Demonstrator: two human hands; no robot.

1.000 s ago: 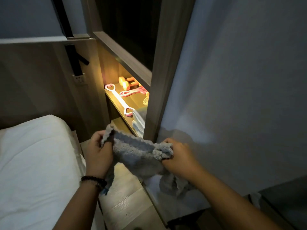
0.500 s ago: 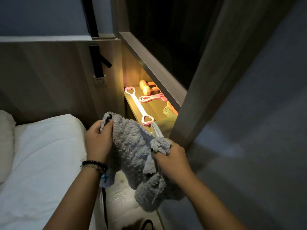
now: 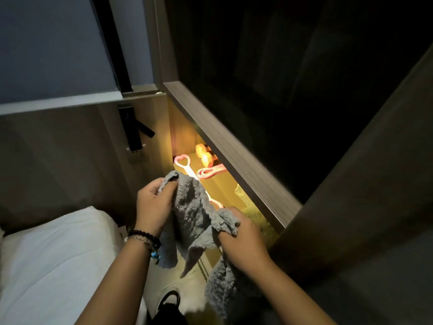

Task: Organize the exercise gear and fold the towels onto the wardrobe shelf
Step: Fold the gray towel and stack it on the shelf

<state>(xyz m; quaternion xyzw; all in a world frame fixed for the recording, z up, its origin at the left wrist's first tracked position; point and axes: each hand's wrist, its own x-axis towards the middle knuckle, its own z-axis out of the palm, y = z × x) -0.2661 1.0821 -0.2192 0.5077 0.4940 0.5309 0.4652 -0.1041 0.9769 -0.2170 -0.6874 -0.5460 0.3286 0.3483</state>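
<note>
Grey towel (image 3: 194, 214) hangs lengthwise downward, pinched by left hand (image 3: 153, 202) and right hand (image 3: 243, 245).

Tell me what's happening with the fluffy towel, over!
Left hand and right hand both grip the grey towel, bunched, not yet folded. Lit shelf holds pink stretch band, dumbbells. Nothing blocking.

Dim bedroom corner: grey-blue wall (image 3: 46, 43) at upper left above a wood-panelled headboard (image 3: 58, 148), with a white-sheeted bed (image 3: 51, 261) at lower left. A dark wardrobe (image 3: 281, 90) fills the right, warm yellow light glowing under its wooden rail (image 3: 229, 156).
</note>
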